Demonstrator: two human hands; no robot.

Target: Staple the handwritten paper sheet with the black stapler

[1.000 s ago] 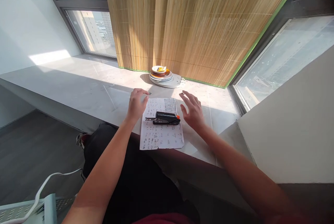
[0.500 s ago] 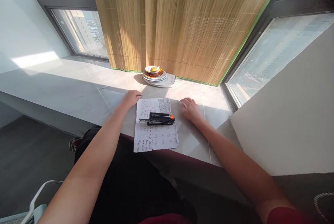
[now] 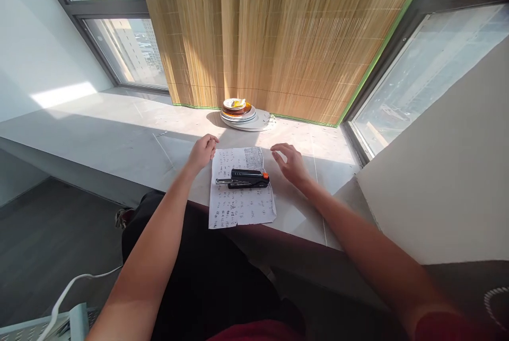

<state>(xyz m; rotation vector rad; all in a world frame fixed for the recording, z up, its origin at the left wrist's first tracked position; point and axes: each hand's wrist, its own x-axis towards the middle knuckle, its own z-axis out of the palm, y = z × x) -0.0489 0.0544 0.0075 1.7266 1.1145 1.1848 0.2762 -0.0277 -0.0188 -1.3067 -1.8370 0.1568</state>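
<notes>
A black stapler [image 3: 249, 178] with an orange end lies across a sheet of handwritten paper [image 3: 242, 211], its metal arm pointing left. The sheet rests on the pale sill near its front edge. Beside the sheet's upper left corner is my left hand [image 3: 202, 151], with fingers curled in and nothing visible in them. To the right of the sheet, my right hand [image 3: 291, 165] is open, thumb and fingers apart, holding nothing. Neither hand touches the stapler.
Stacked plates and a brown bowl [image 3: 238, 113] stand at the back of the sill [image 3: 131, 142], by a bamboo blind [image 3: 278, 38]. A white wall [image 3: 437, 171] bounds the right side. A white cable [image 3: 75, 282] and a perforated crate [image 3: 32, 330] are at lower left.
Both hands have lifted slightly from the sill. The left fingers have curled inward and the right thumb and fingers have spread. The view has shifted a little; stapler and paper stay in place.
</notes>
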